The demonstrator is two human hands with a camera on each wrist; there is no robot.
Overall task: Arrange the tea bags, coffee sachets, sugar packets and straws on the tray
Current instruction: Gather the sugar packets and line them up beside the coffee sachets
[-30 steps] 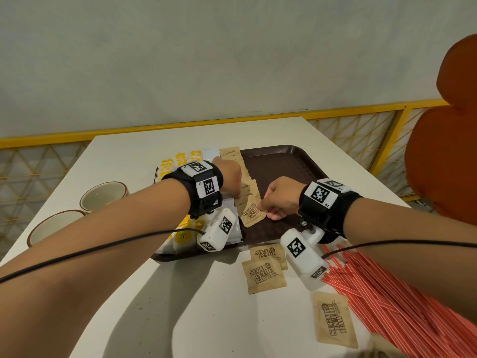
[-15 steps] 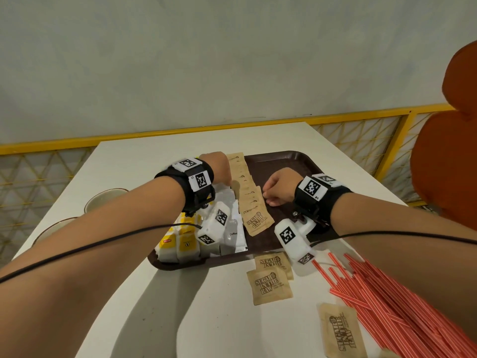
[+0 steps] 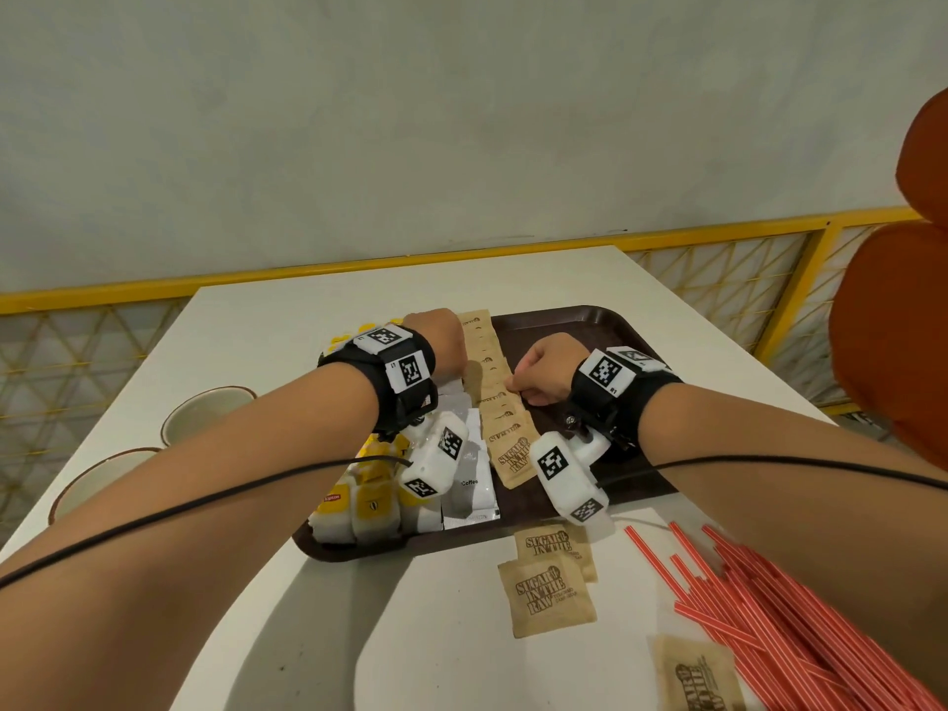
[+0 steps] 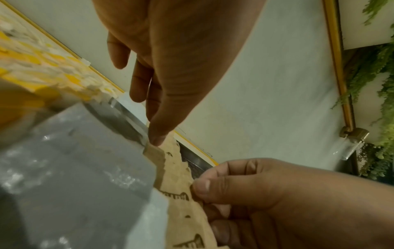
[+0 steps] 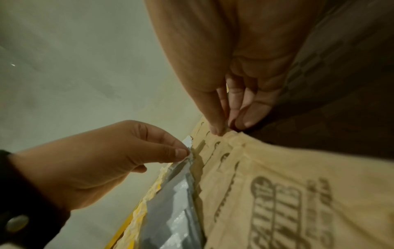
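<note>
- Brown paper is what both my hands work on: a row of sugar packets [image 3: 500,402] overlapped along the middle of the tray [image 3: 574,325].
- My right hand [image 3: 544,369] is curled, thumb and fingertips [image 5: 217,129] pinching the right edge of one packet partway up the row; the head view hides the pinch behind my knuckles, and only the wrist views show it.
- My left hand [image 3: 436,346] reaches to the row's left edge; its fingers look loosely extended, one fingertip [image 4: 156,139] touching a packet's corner, and I cannot tell whether it grips anything.
- Silver coffee sachets [image 3: 469,474] lie just left of the sugar row, partly covered by my left wrist and its camera.
- Yellow-and-white tea bags [image 3: 359,505] fill the tray's left side; most of them are hidden under my left forearm.
- Three more sugar packets lie off the tray on the white counter [image 3: 256,341]: two overlapping loose packets [image 3: 551,592] just in front of the tray, and a third packet [image 3: 697,679] cut off by the bottom edge.
- Red straws [image 3: 769,618] are heaped on the counter at the right, running out of view.
- Two cups [image 3: 205,418] stand on the counter left of the tray, the nearer one half covered by my arm.
</note>
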